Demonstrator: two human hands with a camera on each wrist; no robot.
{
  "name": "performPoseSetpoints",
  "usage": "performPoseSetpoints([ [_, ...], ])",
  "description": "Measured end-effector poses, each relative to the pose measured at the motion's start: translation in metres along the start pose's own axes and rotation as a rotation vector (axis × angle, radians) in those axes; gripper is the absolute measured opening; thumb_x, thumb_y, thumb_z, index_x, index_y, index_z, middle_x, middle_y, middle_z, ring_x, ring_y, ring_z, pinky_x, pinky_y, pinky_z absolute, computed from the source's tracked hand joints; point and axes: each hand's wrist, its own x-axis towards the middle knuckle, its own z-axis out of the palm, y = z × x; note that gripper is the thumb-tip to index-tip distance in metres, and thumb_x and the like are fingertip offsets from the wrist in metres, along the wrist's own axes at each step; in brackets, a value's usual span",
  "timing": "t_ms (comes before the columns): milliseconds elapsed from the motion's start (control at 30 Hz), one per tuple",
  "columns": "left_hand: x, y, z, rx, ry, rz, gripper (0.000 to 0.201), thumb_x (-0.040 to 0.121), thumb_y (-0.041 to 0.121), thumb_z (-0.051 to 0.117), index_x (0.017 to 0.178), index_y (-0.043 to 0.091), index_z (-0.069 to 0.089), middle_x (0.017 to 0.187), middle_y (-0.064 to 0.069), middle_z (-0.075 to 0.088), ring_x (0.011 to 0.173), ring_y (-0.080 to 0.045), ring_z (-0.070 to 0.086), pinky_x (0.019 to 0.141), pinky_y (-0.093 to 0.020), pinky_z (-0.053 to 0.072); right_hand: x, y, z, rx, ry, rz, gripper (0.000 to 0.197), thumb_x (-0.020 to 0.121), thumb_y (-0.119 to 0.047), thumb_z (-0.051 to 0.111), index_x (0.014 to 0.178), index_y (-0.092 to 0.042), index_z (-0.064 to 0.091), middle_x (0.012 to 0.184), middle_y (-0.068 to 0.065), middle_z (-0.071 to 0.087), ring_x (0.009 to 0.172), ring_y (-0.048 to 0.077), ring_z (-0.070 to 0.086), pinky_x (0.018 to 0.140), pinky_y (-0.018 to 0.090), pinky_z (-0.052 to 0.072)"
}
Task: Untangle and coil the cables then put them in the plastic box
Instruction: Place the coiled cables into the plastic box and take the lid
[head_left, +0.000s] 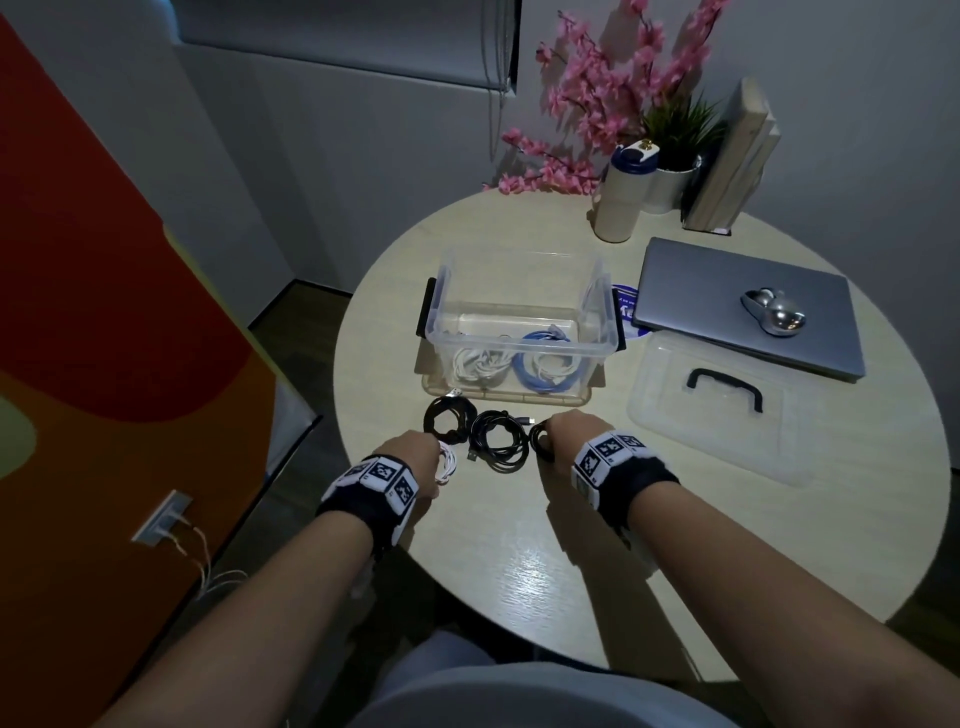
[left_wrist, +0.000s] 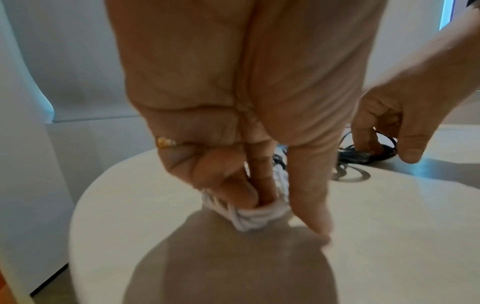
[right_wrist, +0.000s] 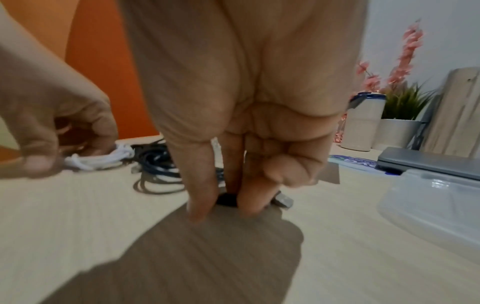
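Observation:
A clear plastic box (head_left: 519, 291) stands open at the table's middle, with coiled white and blue cables (head_left: 545, 361) inside. In front of it lie two black cable coils (head_left: 498, 441) on the table. My left hand (head_left: 415, 457) pinches a small white cable bundle (left_wrist: 249, 216) against the table, its fingers curled into the loops. My right hand (head_left: 566, 434) grips a small black cable coil (head_left: 540, 441); in the right wrist view its fingers (right_wrist: 249, 201) close around the black coil (right_wrist: 228, 199), most of which is hidden.
The box's clear lid (head_left: 717, 410) with a black handle lies to the right. Behind it sits a closed laptop (head_left: 743, 306) with a silver mouse on top. A bottle (head_left: 621, 192), a potted plant and pink flowers stand at the back. The round table's edge (head_left: 415, 551) is near my wrists.

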Motion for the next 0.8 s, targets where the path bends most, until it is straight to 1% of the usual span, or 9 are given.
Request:
performPoseSetpoints([
  [67, 0.001, 0.0, 0.003, 0.011, 0.003, 0.019, 0.027, 0.082, 0.026, 0.068, 0.105, 0.01, 0.066, 0.106, -0.008, 0.068, 0.096, -0.026, 0.064, 0.077, -0.03, 0.049, -0.011, -0.004, -0.005, -0.015, 0.008, -0.012, 0.013, 0.075, -0.016, 0.071, 0.082, -0.009, 0.062, 0.07, 0.005, 0.06, 0.061, 0.025, 0.061, 0.055, 0.028, 0.049],
  [167, -0.003, 0.001, -0.006, 0.016, -0.024, 0.072, 0.024, 0.088, 0.024, 0.059, 0.109, 0.013, 0.063, 0.11, -0.007, 0.066, 0.099, -0.027, 0.061, 0.077, -0.028, 0.044, 0.038, 0.014, 0.015, 0.052, 0.061, 0.002, 0.019, 0.072, -0.025, 0.073, 0.08, -0.012, 0.062, 0.067, 0.002, 0.057, 0.057, 0.022, 0.059, 0.063, 0.034, 0.057],
  [233, -0.009, 0.001, -0.021, -0.018, -0.02, 0.094, 0.018, 0.089, 0.024, 0.058, 0.101, 0.012, 0.063, 0.103, -0.008, 0.064, 0.09, -0.026, 0.058, 0.074, -0.027, 0.041, 0.04, 0.015, 0.008, 0.037, 0.06, -0.051, 0.028, 0.074, -0.032, 0.073, 0.095, -0.014, 0.067, 0.081, 0.001, 0.064, 0.067, 0.02, 0.06, 0.074, 0.031, 0.052],
  [367, -0.025, -0.002, -0.066, -0.203, 0.019, 0.117, 0.014, 0.087, 0.02, 0.06, 0.096, 0.009, 0.064, 0.092, -0.006, 0.066, 0.081, -0.02, 0.06, 0.071, -0.03, 0.045, -0.039, 0.001, -0.054, 0.135, 0.089, -0.152, 0.039, 0.092, -0.016, 0.057, 0.129, -0.008, 0.054, 0.117, 0.016, 0.064, 0.101, 0.027, 0.062, 0.087, 0.034, 0.048],
  [433, -0.033, -0.003, -0.093, -0.345, 0.018, 0.155, 0.006, 0.088, 0.018, 0.062, 0.089, 0.012, 0.063, 0.082, -0.003, 0.066, 0.068, -0.013, 0.058, 0.06, -0.024, 0.044, -0.059, 0.003, -0.079, 0.254, 0.118, -0.183, 0.028, 0.09, -0.014, 0.059, 0.116, -0.003, 0.062, 0.11, 0.015, 0.068, 0.092, 0.025, 0.066, 0.086, 0.034, 0.051],
  [500, -0.041, -0.002, -0.119, -0.455, 0.046, 0.205, 0.005, 0.089, 0.019, 0.062, 0.088, 0.014, 0.062, 0.078, 0.0, 0.066, 0.062, -0.009, 0.057, 0.053, -0.021, 0.041, -0.073, 0.011, -0.099, 0.348, 0.176, -0.232, 0.011, 0.089, -0.014, 0.062, 0.095, -0.007, 0.068, 0.089, 0.007, 0.072, 0.071, 0.017, 0.064, 0.073, 0.029, 0.054],
  [667, -0.033, 0.009, -0.17, -0.554, 0.292, 0.309, 0.006, 0.089, 0.017, 0.063, 0.089, 0.012, 0.064, 0.074, -0.004, 0.068, 0.058, -0.013, 0.058, 0.053, -0.027, 0.049, -0.083, 0.032, -0.145, 0.519, 0.409, -0.262, 0.004, 0.087, -0.012, 0.063, 0.084, -0.012, 0.066, 0.068, -0.001, 0.064, 0.053, 0.009, 0.057, 0.046, 0.016, 0.043],
  [733, -0.017, 0.018, -0.178, -0.55, 0.393, 0.293, 0.003, 0.087, 0.016, 0.066, 0.087, 0.014, 0.065, 0.075, -0.007, 0.069, 0.057, -0.016, 0.06, 0.056, -0.032, 0.053, -0.075, 0.037, -0.153, 0.55, 0.478, -0.236, 0.007, 0.085, -0.01, 0.064, 0.08, -0.014, 0.063, 0.069, 0.001, 0.064, 0.054, 0.012, 0.058, 0.047, 0.018, 0.044],
  [800, 0.0, 0.029, -0.179, -0.458, 0.462, 0.26, 0.007, 0.086, 0.016, 0.066, 0.092, 0.012, 0.067, 0.081, -0.007, 0.068, 0.064, -0.017, 0.063, 0.056, -0.026, 0.051, -0.06, 0.038, -0.155, 0.55, 0.516, -0.199, 0.014, 0.082, -0.007, 0.065, 0.075, -0.017, 0.059, 0.068, 0.001, 0.064, 0.056, 0.016, 0.061, 0.052, 0.023, 0.047],
])
